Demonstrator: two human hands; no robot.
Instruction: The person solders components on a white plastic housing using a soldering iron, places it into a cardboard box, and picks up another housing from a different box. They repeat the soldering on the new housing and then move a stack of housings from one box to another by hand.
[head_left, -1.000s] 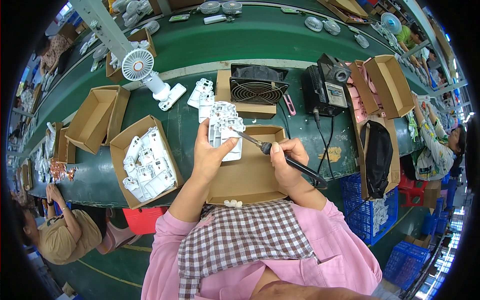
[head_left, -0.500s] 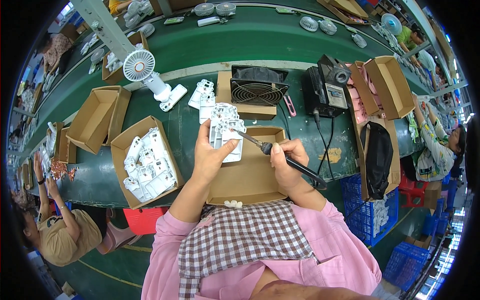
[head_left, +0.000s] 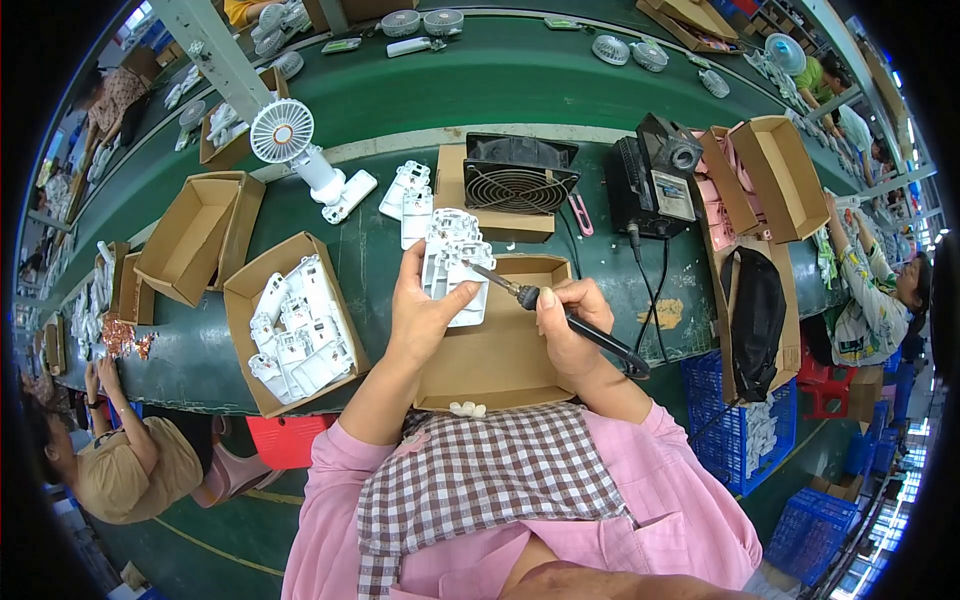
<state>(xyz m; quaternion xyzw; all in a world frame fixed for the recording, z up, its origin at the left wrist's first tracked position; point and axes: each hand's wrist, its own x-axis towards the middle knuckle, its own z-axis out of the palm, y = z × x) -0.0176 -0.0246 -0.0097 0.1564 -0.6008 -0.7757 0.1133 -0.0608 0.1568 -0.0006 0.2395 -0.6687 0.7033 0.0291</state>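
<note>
My left hand (head_left: 425, 312) grips a few white plastic fan housings (head_left: 455, 255) between thumb and fingers, above the near-left part of an open cardboard box (head_left: 500, 362). In my right hand (head_left: 575, 325) is a soldering iron (head_left: 590, 333), its handle dark and its metal shaft pointing up and left. The iron's tip reaches the housings near their middle; whether it touches is too small to tell. More white housings (head_left: 410, 205) lie on the table just beyond my left hand.
A box of white housings (head_left: 300, 335) stands left, near a white handheld fan (head_left: 282, 132). Ahead are a black cooling fan (head_left: 518, 175) and a black soldering station (head_left: 650, 185). Right lie pink parts (head_left: 718, 200) and a black pouch (head_left: 755, 310). Co-workers sit at both sides.
The iron and housings have barely shifted; the tip stays by the housings. At left, the co-worker's raised hand has come down beside the copper-coloured pieces.
</note>
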